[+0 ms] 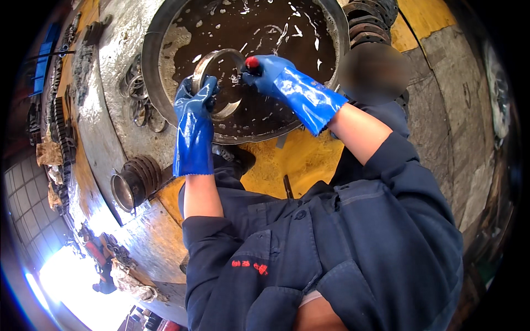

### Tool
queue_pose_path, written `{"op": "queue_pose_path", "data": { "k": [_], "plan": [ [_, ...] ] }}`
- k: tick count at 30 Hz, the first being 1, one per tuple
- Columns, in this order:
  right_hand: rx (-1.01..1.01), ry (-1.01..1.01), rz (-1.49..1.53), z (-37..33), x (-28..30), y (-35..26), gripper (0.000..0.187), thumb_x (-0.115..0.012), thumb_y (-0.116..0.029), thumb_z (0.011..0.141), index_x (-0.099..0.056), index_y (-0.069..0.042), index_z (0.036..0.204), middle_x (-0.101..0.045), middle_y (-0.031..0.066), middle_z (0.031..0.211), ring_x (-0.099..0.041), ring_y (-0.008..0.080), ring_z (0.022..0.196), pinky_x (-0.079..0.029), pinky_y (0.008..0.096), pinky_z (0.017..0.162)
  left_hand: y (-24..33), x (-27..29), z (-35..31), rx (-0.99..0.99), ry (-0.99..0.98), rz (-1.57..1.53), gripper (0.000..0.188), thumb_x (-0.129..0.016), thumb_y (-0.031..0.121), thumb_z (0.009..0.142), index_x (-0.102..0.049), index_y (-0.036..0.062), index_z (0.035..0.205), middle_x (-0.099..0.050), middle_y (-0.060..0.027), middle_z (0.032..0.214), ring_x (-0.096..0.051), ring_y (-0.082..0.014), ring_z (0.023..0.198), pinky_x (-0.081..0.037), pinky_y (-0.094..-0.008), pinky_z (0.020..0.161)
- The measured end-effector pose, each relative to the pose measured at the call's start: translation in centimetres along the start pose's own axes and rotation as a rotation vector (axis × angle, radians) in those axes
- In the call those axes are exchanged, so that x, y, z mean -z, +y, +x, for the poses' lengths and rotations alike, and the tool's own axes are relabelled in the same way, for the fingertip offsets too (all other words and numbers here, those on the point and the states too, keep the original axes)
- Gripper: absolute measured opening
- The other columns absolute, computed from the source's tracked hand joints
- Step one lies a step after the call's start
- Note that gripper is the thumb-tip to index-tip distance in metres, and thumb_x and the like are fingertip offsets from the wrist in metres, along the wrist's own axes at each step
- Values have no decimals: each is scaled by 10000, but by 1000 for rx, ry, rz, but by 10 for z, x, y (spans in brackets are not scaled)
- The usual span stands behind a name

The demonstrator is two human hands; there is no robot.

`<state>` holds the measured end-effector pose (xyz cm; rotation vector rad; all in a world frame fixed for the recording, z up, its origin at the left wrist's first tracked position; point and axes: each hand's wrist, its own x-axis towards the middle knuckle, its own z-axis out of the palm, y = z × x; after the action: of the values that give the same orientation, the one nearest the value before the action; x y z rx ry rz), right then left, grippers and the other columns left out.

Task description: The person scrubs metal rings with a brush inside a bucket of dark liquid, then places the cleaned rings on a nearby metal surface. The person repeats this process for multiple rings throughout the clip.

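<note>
My left hand [194, 102], in a blue rubber glove, grips a metal ring [201, 69] by its near left side. The ring is tilted on edge above dark, foamy liquid [248, 27] in a large round metal basin [151, 60]. Beside the ring's right side, my right hand [269, 74], gloved the same way, is closed on a tool with a red handle end [252, 62]. The tool's working end points toward the ring, but its shape is too dark to make out. Both forearms reach over the basin's near rim.
Several thin metal rings [138, 88] lie left of the basin. A stack of ribbed cylindrical parts [138, 179] is on its side nearer me. Rusty round discs [371, 27] are stacked at the far right. Yellow sheet [292, 163] lies under the basin's near side.
</note>
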<state>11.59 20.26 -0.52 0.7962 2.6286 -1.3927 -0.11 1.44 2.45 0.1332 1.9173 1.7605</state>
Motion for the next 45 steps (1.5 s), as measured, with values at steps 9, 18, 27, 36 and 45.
{"op": "queue_pose_path", "data": {
  "k": [9, 18, 27, 36, 45],
  "plan": [
    [-597, -279, 1105, -18, -9, -22, 325, -775, -252, 956, -751, 28, 1117, -765, 121, 895, -726, 204, 759, -574, 333, 675, -11, 6, 7, -7, 23, -99, 249, -858, 131, 899, -729, 100, 1110, -750, -44, 831, -612, -98, 591, -411, -236, 507],
    [14, 15, 532, 0, 36, -3, 380, -745, -438, 959, -804, -76, 1058, -755, 71, 868, -692, 176, 787, -565, 331, 804, -1, 39, 20, -62, 145, -287, 158, -796, 113, 954, -715, 109, 1089, -743, -34, 874, -620, -98, 620, -454, -234, 528],
    [-150, -229, 757, -12, 20, 0, 635, -785, -619, 908, -775, -47, 1183, -768, 91, 989, -684, 174, 802, -558, 333, 779, -2, 28, 17, 53, -186, -750, 69, -648, 197, 1070, -699, 150, 1070, -658, 75, 764, -393, -70, 496, -329, -277, 516],
    [-129, 27, 348, -10, 36, -14, 386, -783, -412, 875, -795, -102, 1104, -794, 107, 976, -749, 226, 879, -582, 343, 837, 3, 35, 22, -393, 104, 455, 641, -884, 117, 783, -610, -12, 1348, -750, -157, 1154, -727, -225, 1022, -595, -349, 906],
    [317, 216, -374, -5, 13, -4, 210, -774, -296, 819, -760, -195, 1003, -755, 71, 967, -733, 326, 920, -600, 420, 810, 12, 8, 3, -269, -372, 639, 469, -805, 161, 838, -716, 56, 1286, -748, -114, 1126, -729, -196, 1018, -578, -333, 910]
  ]
}}
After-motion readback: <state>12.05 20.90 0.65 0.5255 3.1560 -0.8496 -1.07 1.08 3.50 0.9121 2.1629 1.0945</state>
